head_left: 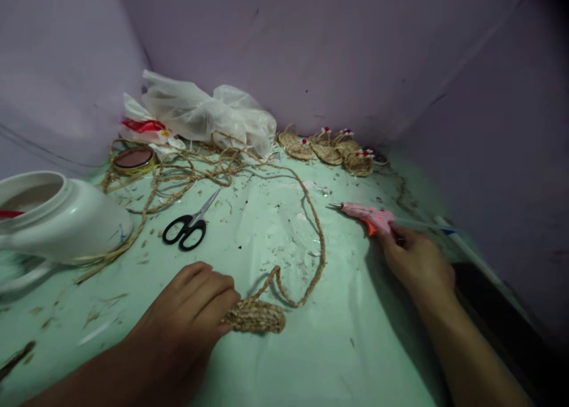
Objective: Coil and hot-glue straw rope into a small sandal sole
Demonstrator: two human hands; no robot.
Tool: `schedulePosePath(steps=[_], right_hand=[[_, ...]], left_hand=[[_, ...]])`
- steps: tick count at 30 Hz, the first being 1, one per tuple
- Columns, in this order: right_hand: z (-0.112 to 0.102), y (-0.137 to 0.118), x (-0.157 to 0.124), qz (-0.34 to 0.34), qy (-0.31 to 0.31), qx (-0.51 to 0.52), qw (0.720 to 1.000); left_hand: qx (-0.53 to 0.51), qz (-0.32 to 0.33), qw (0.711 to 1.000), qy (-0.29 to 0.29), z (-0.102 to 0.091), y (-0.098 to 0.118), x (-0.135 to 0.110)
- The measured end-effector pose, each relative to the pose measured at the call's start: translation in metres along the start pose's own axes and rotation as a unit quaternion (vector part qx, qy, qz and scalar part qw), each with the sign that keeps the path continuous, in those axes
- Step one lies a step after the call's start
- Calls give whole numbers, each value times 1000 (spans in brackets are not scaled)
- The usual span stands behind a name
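Note:
My left hand rests knuckles-up on the pale green table cover, fingers curled onto a small oval coil of braided jute. A braided jute rope runs from that coil up and back toward the tangle at the rear. My right hand is closed around the handle of a pink glue gun lying on the cover, nozzle pointing left, a red light glowing on it.
Black-handled scissors lie left of centre. A white plastic jar lies on its side at far left. A round tin, plastic bags and several small woven jute sandals sit at the back. Fibre scraps litter the cover.

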State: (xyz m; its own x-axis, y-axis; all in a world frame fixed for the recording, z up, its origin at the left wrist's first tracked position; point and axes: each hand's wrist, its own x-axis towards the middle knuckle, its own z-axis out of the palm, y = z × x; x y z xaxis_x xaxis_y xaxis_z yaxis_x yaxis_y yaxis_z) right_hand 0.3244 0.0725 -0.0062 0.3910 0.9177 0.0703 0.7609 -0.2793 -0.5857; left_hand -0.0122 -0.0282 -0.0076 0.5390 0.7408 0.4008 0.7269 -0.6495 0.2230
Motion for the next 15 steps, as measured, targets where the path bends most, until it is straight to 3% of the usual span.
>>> schedulePosePath(steps=[3,4,5,7,10,12,15], right_hand=[[-2,-20,-21,-71,81,-51,993],[0,-29,-30,-155,87,-16,984],[2,-38,-39,-250,51,46,966],[10,-55,-56,-389,-107,130,906],[24,-73,-70,-470,-276,113,831],[31,-78,-72,-478,-309,81,818],[34,-79,-69,-475,-310,44,823]], left_hand=[[-31,-27,999,-31,-1,1,0],[-42,-34,998,-37,0,1,0],[-51,-37,997,-42,0,1,0],[-60,-39,996,-46,2,1,-1],[-58,-38,997,-45,2,0,-1],[-57,-37,997,-48,1,-1,-1],[-58,-37,996,-61,-1,-2,1]])
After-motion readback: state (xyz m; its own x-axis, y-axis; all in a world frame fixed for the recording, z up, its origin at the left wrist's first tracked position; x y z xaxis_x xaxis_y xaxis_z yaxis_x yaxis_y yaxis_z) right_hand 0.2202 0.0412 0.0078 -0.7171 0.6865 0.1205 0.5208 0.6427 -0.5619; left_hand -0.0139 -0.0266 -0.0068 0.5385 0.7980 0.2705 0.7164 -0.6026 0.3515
